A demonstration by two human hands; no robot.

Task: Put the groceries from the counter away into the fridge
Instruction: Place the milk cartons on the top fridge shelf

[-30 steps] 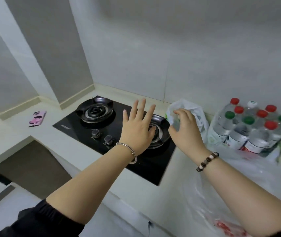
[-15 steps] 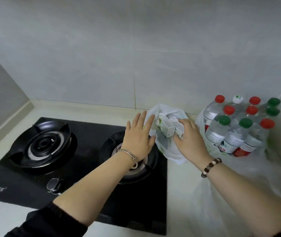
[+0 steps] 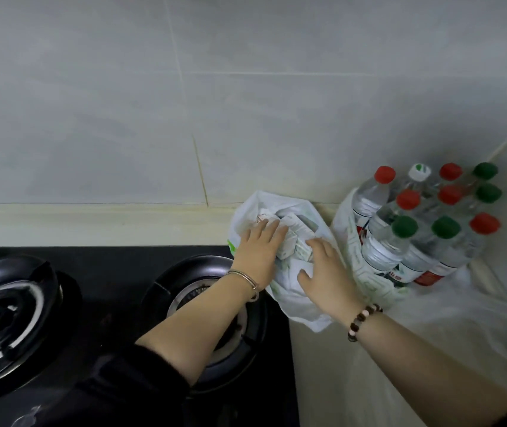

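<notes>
Progress: I judge the task is at its beginning. The groceries are on the surface (image 3: pixel 332 374) and no fridge is in view, so nothing looks put away yet.

Done: as far as I can see, only the reaching. Both my hands are at the white bag (image 3: pixel 289 298).

Left: to lift the bag or its boxes, carry them to the fridge, then come back for the bottles (image 3: pixel 424 238).

Left hand (image 3: pixel 259 252): it lies flat on the small cartons (image 3: pixel 296 238) inside the bag, the fingers (image 3: pixel 269 228) stretched and a little spread. It presses on them and does not close around anything.

Right hand (image 3: pixel 326 271): it rests on the bag plastic just beside the cartons, the fingers loosely curved. I cannot tell if they pinch the plastic.

Bag: thin white plastic, soft and wrinkled, open at the top. It stands against the wall, and its lower edge hangs over the black hob (image 3: pixel 116 266), near the right burner (image 3: pixel 190 291).

Cartons: several small white boxes with pale green print, lying in disorder. The print is too small to read.

Bottles: 11 caps are visible, red, green and 1 white. They stand upright in the corner, in a clear wrap, just beside the bag on its right.

Other plastic: a clear, loose sheet (image 3: pixel 474 331) lies on the surface under my right arm.
</notes>
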